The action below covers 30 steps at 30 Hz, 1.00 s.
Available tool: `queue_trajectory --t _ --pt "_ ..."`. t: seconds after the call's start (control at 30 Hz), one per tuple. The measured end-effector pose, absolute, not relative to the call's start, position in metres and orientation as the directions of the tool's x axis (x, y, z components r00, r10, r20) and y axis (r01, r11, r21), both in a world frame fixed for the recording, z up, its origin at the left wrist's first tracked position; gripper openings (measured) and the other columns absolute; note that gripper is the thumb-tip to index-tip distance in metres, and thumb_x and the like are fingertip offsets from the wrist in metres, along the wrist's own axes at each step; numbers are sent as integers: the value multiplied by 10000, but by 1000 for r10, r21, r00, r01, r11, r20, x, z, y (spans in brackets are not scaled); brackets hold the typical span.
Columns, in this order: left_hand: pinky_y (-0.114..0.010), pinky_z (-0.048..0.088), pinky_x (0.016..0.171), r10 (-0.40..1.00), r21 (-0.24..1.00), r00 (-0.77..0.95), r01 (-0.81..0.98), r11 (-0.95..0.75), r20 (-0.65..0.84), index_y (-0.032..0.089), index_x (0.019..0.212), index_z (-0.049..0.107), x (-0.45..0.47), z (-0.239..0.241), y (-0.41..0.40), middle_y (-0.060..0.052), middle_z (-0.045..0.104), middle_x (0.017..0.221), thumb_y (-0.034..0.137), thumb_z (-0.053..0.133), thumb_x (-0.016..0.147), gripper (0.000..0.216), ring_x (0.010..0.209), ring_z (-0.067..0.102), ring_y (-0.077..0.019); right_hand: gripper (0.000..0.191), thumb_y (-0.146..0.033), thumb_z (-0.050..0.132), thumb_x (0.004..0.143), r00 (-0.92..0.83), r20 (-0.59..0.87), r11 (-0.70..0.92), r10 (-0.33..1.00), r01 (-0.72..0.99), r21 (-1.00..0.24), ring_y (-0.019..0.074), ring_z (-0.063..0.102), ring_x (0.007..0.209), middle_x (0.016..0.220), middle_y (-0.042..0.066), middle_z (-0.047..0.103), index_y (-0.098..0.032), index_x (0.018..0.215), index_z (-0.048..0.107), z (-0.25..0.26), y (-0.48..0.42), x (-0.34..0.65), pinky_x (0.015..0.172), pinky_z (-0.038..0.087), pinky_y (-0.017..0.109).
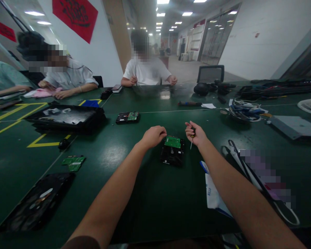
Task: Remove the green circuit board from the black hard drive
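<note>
A black hard drive (171,155) with a green circuit board (173,142) at its far end lies on the green table in front of me. My left hand (153,136) is at its far left corner, fingers curled and pressed together; whatever they pinch, if anything, is hidden. To the right of the drive, my right hand (196,134) is closed around a small screwdriver (191,142). Its thin metal shaft points down toward the table, apart from the drive. The screwdriver's handle is mostly covered by my fingers.
Another hard drive (128,117) lies farther back. At left are a black tray (67,117), a loose green circuit board (74,162) and a black drive casing (38,200). Bundled cables (245,110), a grey metal box (297,125) and a lanyard (245,166) lie right. Several people sit across the table.
</note>
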State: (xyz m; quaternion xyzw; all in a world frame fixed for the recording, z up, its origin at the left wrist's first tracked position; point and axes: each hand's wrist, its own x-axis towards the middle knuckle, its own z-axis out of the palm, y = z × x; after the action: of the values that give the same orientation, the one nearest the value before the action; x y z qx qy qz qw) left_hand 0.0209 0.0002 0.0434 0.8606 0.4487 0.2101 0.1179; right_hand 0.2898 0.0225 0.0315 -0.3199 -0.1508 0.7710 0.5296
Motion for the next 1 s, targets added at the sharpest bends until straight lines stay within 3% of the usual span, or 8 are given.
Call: queue_trajectory --t 0.17,0.43,1.0 --pt "-335 504 831 851 314 494 791 -525 180 244 1002 747 27 41 -3 -69 713 1060 267 575 990 174 978 674 -236 115 -287 528 1028 -301 -283 -407 911 -771 -489 41 397 408 614 -79 445 -190 1014 588 18 23 295 317 328 86" --pt "-322 491 778 860 224 481 831 -509 168 267 1043 748 33 44 -8 -61 699 1102 294 536 1015 215 981 672 -245 79 -289 586 995 -286 -251 -377 925 -772 -511 43 399 415 616 -79 456 -213 1014 581 15 21 295 320 325 88" --pt "-316 504 826 845 256 506 805 -535 174 270 1031 774 32 40 -5 -61 721 1068 285 565 992 213 980 676 -236 129 -287 520 1036 -289 -229 -367 929 -797 -480 34 422 414 624 -71 474 -181 1021 592 13 21 295 331 340 96"
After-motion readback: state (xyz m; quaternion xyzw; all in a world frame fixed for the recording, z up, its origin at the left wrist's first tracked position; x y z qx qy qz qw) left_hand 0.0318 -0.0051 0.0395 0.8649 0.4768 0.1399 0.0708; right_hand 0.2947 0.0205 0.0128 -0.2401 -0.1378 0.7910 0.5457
